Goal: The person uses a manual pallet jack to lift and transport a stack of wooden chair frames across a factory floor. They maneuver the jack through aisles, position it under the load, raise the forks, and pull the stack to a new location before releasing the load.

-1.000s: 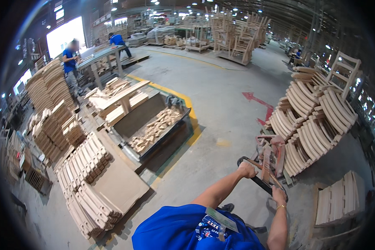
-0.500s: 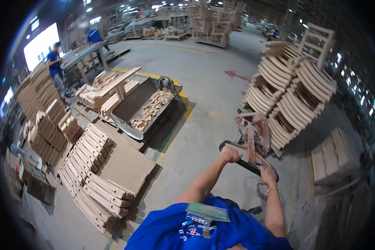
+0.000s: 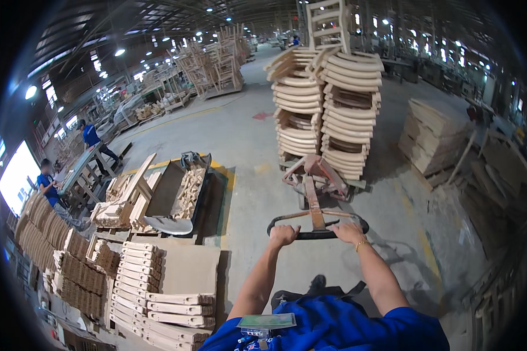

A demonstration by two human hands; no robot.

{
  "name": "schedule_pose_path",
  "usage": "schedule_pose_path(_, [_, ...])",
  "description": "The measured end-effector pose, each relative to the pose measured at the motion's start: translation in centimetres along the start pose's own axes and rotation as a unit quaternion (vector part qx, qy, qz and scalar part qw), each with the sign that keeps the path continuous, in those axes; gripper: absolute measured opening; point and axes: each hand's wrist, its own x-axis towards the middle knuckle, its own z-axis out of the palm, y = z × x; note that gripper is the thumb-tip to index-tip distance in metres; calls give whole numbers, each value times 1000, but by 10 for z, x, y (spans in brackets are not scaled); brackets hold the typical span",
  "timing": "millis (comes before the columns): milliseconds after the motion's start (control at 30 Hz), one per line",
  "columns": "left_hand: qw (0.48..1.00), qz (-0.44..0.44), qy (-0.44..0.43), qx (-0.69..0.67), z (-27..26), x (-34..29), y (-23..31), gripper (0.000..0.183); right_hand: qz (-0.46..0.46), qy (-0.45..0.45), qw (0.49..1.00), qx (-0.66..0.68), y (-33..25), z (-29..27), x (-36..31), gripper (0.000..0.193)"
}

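Observation:
Both of my hands grip the black loop handle of a pallet jack point(image 3: 312, 199), whose worn reddish-orange shaft and body stand just ahead of me. My left hand point(image 3: 284, 234) is closed around the left part of the bar, and my right hand point(image 3: 349, 233) is closed around the right part, with a bracelet at that wrist. Beyond the jack rises a tall stack of curved wooden chair parts point(image 3: 351, 96), laid in two columns. A pale wooden frame with slats point(image 3: 327, 26) stands on top. The jack's forks are hidden beneath the load.
At left lie stacked wooden pieces point(image 3: 137, 292) on a board, and a dark bin point(image 3: 164, 199) of wood offcuts. Two people in blue work by a table point(image 3: 79, 167). Stacked boards point(image 3: 430, 137) stand at right. Wooden frames point(image 3: 216, 64) are piled farther back.
My view has turned right and lifted, so the loaded jack now sits nearer the middle and the handle lies level before me. Both hands keep their grip on it.

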Motion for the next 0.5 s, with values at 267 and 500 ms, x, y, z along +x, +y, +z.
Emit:
schedule_pose_path(267, [1000, 9, -3, -2, 22, -127, 4, 62, 19, -38, 999, 3, -29, 20, -128, 51])
schedule_pose_path(500, [998, 8, 17, -58, 59, -250, 49, 54, -12, -30, 998, -49, -8, 54, -241, 58])
